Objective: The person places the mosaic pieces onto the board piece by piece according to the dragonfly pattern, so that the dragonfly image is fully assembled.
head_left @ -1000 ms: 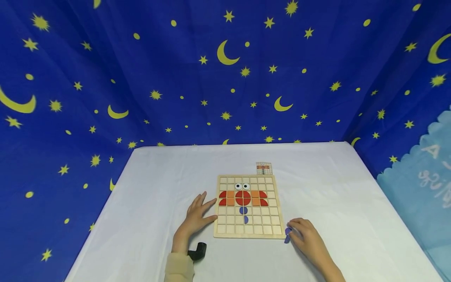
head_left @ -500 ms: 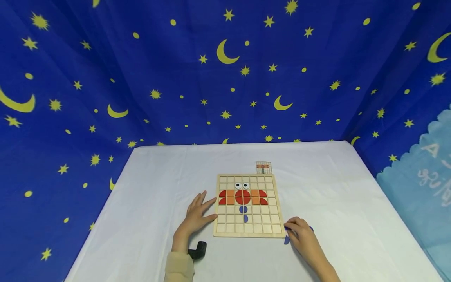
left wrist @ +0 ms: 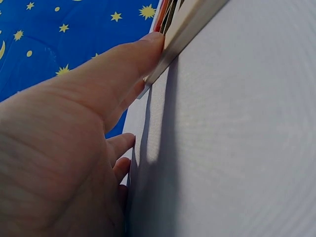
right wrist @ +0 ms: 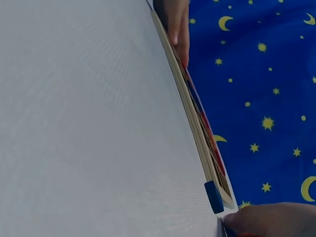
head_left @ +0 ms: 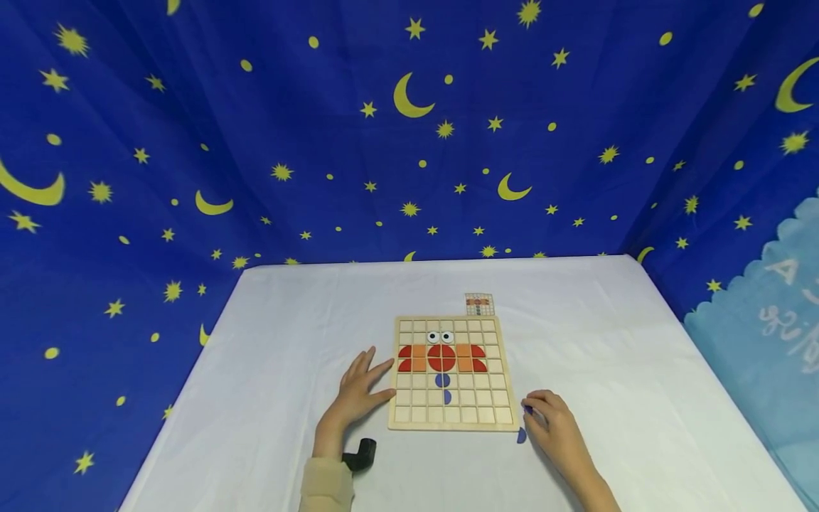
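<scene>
A wooden grid board (head_left: 412, 415) lies on the table, with red, orange and blue pieces and two eye pieces (head_left: 440, 336) in its squares. My left hand (head_left: 355, 397) has its fingers spread; its thumb and a finger touch the board's left edge, and the left wrist view shows the thumb (left wrist: 133, 57) against the frame. My right hand (head_left: 558, 430) pinches a small blue piece (head_left: 527, 409) beside the board's lower right corner, the piece mostly covered by fingers. A loose blue half-round piece (head_left: 521, 435) lies at that corner, also seen in the right wrist view.
A small pattern card (head_left: 479, 304) lies behind the board's upper right edge. A black strap-like object (head_left: 360, 456) is at the left wrist. White cloth (head_left: 307, 313) covers the table, and a blue star-print curtain (head_left: 345, 142) stands behind it.
My right hand reached slightly left over the blue pieces, then drew back right, now pinching one. A blue piece glimpsed right of the hand half a second ago is out of sight. The left hand stays put.
</scene>
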The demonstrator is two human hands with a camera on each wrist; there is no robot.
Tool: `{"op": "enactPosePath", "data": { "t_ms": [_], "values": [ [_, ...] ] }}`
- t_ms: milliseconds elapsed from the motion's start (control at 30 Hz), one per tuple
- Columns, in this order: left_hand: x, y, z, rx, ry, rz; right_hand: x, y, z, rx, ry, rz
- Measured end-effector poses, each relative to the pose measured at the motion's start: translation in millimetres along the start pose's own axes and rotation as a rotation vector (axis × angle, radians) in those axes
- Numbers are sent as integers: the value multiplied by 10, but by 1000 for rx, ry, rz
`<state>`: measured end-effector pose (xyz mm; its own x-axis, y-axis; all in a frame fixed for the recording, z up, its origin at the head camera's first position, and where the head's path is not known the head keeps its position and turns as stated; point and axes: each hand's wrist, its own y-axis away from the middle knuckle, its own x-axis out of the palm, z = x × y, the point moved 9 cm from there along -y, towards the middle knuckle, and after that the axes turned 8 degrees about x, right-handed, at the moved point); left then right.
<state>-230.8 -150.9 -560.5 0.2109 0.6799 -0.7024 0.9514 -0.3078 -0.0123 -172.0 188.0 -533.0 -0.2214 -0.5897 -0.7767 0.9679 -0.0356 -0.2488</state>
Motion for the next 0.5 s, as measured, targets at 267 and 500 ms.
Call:
{"op": "enactPosePath", "data": {
  "t_ms": [267, 500],
  "values": [
    [-4, -8, -22, -1, 16, -5, -36, -11, -69, -3, -11, 51],
    [-20, -1, -20, -7, 11, -4, -27, -14, -105, -5, -39, 76]
  ]
}}
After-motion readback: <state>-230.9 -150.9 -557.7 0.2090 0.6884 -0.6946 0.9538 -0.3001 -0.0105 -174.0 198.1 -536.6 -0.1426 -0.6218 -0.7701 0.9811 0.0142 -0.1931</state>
